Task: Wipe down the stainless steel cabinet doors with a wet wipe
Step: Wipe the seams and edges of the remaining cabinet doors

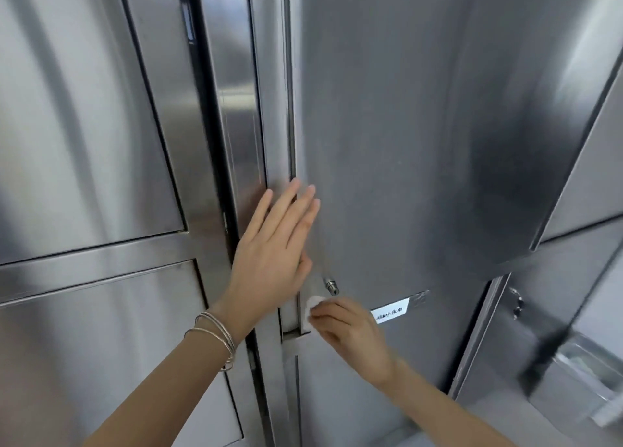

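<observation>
A tall stainless steel cabinet door (421, 126) fills the middle of the view. My left hand (273, 247), with thin bangles on the wrist, lies flat with straight fingers against the door's left edge. Lower down, my right hand (354, 335) grips a folded white wet wipe (312, 310) and presses it on the door's lower left corner, just below a small round lock (332, 286). A white label (391, 311) is taped to the door right of the wipe.
More steel doors (77, 126) stand at the left, split into upper and lower panels. At the right, another door (526, 328) carries a small latch (517, 303), with a steel fixture (586, 372) below it.
</observation>
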{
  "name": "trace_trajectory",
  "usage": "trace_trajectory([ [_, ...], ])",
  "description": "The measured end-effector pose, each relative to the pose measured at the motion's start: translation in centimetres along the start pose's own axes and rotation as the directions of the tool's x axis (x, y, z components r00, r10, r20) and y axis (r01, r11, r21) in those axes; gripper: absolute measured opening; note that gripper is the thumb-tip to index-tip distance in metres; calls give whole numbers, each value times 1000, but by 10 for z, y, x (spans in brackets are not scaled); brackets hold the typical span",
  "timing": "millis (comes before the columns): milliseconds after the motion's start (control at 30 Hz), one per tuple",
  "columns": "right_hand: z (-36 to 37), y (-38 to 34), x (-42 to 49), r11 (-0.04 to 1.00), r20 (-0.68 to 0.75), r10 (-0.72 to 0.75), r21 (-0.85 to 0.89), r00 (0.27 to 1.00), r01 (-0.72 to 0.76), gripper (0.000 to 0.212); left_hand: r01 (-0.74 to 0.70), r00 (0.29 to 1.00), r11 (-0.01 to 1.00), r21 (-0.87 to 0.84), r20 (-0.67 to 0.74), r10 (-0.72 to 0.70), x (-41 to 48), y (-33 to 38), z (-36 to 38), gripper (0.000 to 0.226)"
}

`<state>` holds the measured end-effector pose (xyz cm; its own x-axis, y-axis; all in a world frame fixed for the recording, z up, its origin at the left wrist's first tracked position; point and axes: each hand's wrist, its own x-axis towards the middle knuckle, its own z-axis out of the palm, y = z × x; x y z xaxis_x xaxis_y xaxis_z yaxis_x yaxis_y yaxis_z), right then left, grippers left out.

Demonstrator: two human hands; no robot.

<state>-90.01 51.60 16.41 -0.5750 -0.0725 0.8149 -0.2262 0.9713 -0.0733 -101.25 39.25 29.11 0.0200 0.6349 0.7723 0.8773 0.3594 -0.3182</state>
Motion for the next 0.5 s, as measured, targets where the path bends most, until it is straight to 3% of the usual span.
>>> trace_trajectory([
  [100,-61,15,-3,992,-103,85,-89,991,-94,17,-57,998,995,-81,-8,56,31,19,9,63],
  [200,-121,34,-8,958,-188,159,-209,969,-198,9,-127,992,984,-129,3,128,58,46,24,63],
  [400,-212,77,-34,866,-303,193,-394,933,-307,3,-281,958,934,-219,-13,285,112,117,52,60],
  [500,-249,98,-46,826,-329,197,-451,923,-337,13,-320,946,920,-225,-21,324,141,154,62,58],
])
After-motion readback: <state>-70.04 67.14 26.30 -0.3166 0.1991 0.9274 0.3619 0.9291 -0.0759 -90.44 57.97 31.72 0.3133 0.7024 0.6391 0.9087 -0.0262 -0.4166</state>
